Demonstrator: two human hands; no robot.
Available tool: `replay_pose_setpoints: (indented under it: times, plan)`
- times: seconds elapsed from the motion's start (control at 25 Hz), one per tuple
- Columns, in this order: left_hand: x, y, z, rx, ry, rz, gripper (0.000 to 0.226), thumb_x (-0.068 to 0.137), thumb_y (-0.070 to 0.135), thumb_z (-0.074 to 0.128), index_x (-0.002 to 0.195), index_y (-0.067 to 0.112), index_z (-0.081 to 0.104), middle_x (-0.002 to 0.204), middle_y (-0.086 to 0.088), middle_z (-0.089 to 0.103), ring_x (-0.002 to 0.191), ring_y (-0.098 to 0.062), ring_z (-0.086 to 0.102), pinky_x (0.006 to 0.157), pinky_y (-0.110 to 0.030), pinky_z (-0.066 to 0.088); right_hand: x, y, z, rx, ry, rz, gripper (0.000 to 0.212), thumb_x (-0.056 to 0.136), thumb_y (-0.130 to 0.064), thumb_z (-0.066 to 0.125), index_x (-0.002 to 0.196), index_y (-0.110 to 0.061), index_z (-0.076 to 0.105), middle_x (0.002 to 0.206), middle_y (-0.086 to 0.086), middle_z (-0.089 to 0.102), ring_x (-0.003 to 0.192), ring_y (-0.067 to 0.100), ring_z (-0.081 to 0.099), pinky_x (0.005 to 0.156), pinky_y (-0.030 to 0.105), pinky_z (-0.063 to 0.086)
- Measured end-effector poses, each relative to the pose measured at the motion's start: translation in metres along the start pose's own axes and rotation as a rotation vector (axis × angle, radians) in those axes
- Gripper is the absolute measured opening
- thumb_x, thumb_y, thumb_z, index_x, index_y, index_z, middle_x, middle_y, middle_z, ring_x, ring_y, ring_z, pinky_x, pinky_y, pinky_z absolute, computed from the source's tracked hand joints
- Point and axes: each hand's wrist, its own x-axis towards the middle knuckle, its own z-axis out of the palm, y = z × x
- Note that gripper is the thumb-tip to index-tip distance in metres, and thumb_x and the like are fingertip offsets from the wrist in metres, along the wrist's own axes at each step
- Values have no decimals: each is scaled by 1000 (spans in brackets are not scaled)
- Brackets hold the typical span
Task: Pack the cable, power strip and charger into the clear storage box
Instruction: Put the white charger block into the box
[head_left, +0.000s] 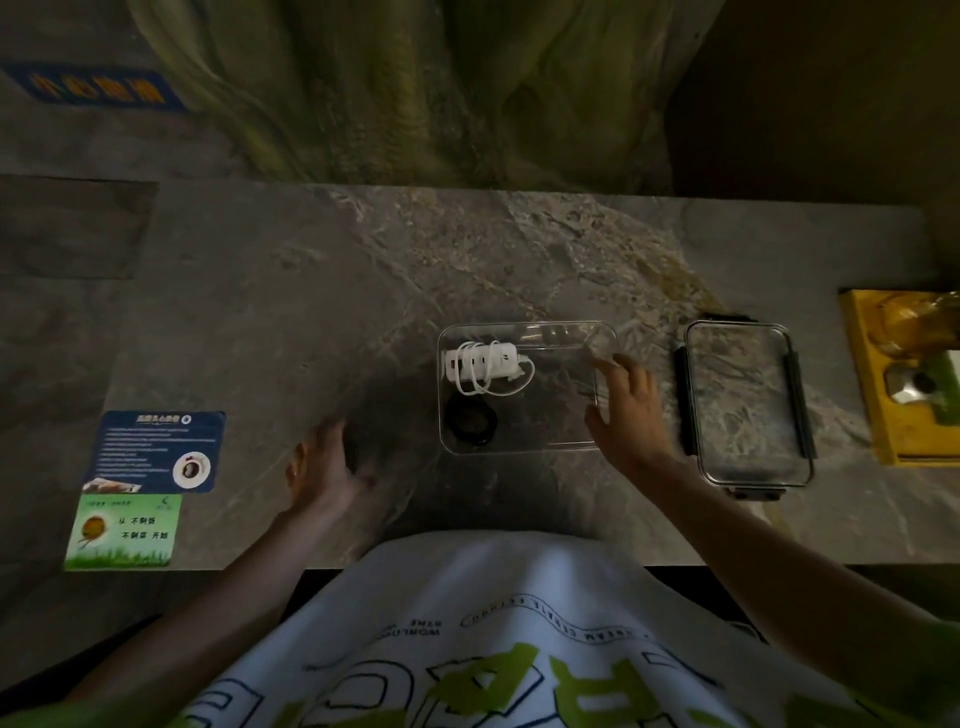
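Clear plastic walls let the contents of the storage box (524, 447) show through: a white power strip (480, 362) lies along the far left part of the floor with its white cord (491, 384) looped around and beside it, and a small black coil (471, 419), probably the cable, sits just nearer the person in the left corner. The right half of the box floor looks bare, so room is left there; whether a charger is already inside I cannot tell in this dim light. The right hand (626, 410) is at the box's right wall with fingers spread apart, thumb toward the near side, seemingly steadying or squaring the box rather than carrying anything. The left hand (324, 467) rests on the grey stone counter (260, 312) left of the box, fingers loosely curled and blurred; whether it grips something I cannot tell. The lid (745, 402), with dark clips along its edges, lies flat to the right, close by for closing. Farther off sit a yellow tray (893, 452) and two printed cards (156, 452).
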Motion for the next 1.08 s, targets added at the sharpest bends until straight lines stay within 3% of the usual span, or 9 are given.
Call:
replay_pose_setpoints:
  times: [0.2, 0.32, 0.44, 0.6, 0.76, 0.88, 1.0, 1.08]
  plan:
    - [-3, -16, 10, 115, -18, -21, 69, 79, 17, 71, 139, 27, 37, 147, -7, 30, 133, -33, 33, 104, -54, 34, -16, 8, 1, 89, -53, 136, 70, 86, -3, 55, 149, -10, 25, 152, 20, 25, 138, 37, 30, 113, 43, 30]
    - [2, -28, 15, 32, 6, 6, 58, 84, 8, 64, 136, 23, 43, 143, -12, 36, 127, -35, 39, 99, -52, 41, -19, 12, 0, 148, -85, 148, 69, 86, 6, 44, 150, -7, 23, 151, 19, 33, 130, 35, 46, 108, 45, 41]
    - [4, -35, 13, -134, 14, 0, 43, 91, 13, 53, 134, 20, 46, 139, -15, 45, 123, -34, 46, 101, -49, 41, -18, 13, -1, 160, -77, 173, 72, 84, 9, 40, 151, -9, 23, 155, 16, 32, 133, 33, 45, 110, 43, 40]
    - [-2, -15, -10, -278, 67, 96, 58, 81, 3, 69, 133, 14, 47, 128, -14, 54, 117, -32, 53, 94, -42, 46, -18, 15, -3, 162, -67, 163, 67, 87, 9, 39, 150, -7, 27, 154, 17, 33, 142, 30, 33, 117, 32, 26]
    - [-9, 45, -52, -391, 143, 279, 61, 79, 3, 71, 133, 21, 47, 127, -7, 55, 112, -20, 53, 91, -36, 49, -17, 18, -3, 206, -63, 162, 65, 86, 8, 41, 149, -8, 32, 146, 20, 45, 132, 34, 46, 111, 35, 35]
    - [-10, 101, -70, -457, 203, 473, 63, 75, 1, 75, 131, 12, 49, 130, -8, 55, 110, -17, 53, 94, -31, 45, -18, 22, -5, 250, -57, 147, 66, 85, 8, 43, 147, -10, 36, 143, 19, 49, 130, 34, 48, 108, 33, 37]
    - [-13, 151, -67, -436, 172, 599, 72, 73, 2, 78, 136, 6, 43, 134, -9, 52, 116, -17, 50, 99, -27, 40, -18, 22, -10, 289, -46, 165, 63, 86, 8, 46, 146, -11, 39, 143, 20, 49, 132, 35, 46, 105, 26, 33]
    - [-17, 182, -58, -401, 110, 649, 69, 72, 3, 79, 132, 5, 44, 128, -5, 53, 113, -16, 50, 92, -18, 36, -18, 23, -13, 305, -39, 146, 63, 86, 8, 46, 145, -12, 39, 143, 20, 48, 133, 34, 43, 101, 18, 27]
